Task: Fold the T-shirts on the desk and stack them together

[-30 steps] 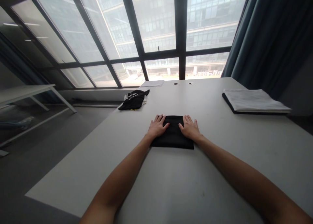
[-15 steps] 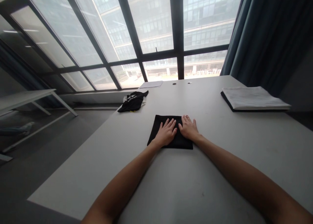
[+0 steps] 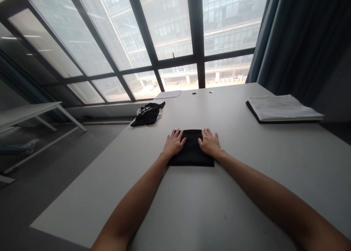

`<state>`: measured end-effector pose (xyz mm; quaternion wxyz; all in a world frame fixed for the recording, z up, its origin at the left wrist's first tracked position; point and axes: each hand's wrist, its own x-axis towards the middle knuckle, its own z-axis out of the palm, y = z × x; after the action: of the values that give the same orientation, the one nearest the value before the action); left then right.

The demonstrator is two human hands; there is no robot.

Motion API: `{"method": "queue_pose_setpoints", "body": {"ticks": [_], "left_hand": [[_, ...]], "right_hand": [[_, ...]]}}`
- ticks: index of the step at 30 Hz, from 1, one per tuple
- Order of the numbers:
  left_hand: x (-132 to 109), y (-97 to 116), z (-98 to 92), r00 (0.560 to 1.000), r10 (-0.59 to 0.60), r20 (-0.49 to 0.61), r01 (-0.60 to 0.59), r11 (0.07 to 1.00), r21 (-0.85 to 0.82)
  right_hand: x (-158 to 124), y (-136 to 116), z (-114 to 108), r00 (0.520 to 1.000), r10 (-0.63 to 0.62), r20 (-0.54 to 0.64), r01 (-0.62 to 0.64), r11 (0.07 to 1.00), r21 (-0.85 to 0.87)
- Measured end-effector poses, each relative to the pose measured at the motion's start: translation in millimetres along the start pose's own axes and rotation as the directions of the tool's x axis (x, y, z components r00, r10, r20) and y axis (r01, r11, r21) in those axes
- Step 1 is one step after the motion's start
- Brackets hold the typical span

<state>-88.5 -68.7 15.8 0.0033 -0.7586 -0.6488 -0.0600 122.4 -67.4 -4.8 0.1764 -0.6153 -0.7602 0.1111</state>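
A folded black cloth (image 3: 192, 148) lies flat on the white table (image 3: 189, 196) in front of me. On its left side rests my left hand (image 3: 174, 142), palm down with the fingers apart. My right hand (image 3: 210, 142) lies flat over the right side, fingers stretched toward the far edge and thumb pointing inward. Between the two hands the middle of the cloth shows, smooth and dark. Neither hand grips it.
Toward the left edge is a crumpled black fabric bundle (image 3: 148, 114) with white lettering. White sheets (image 3: 168, 94) lie at the far edge. A folded white cloth (image 3: 283, 107) sits on a dark layer at right. Behind are windows and a blue curtain (image 3: 263, 38).
My left hand has slid left from the middle of the cloth to its left side. The right hand stays almost in place on the right side.
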Motion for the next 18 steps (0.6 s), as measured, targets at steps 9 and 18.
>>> {"method": "queue_pose_setpoints", "body": {"ticks": [9,18], "left_hand": [[-0.4,1.9,3.3,1.000,0.023,-0.020,-0.023,1.000,0.002],[-1.9,-0.8,3.9,0.999,0.026,-0.035,-0.027,0.999,-0.018]], "right_hand": [[-25.6,-30.2,-33.6,0.895,-0.359,-0.266,0.368,0.930,-0.018],[-31.9,-38.2,0.7,0.936,-0.351,0.036,0.350,0.937,0.018]]}}
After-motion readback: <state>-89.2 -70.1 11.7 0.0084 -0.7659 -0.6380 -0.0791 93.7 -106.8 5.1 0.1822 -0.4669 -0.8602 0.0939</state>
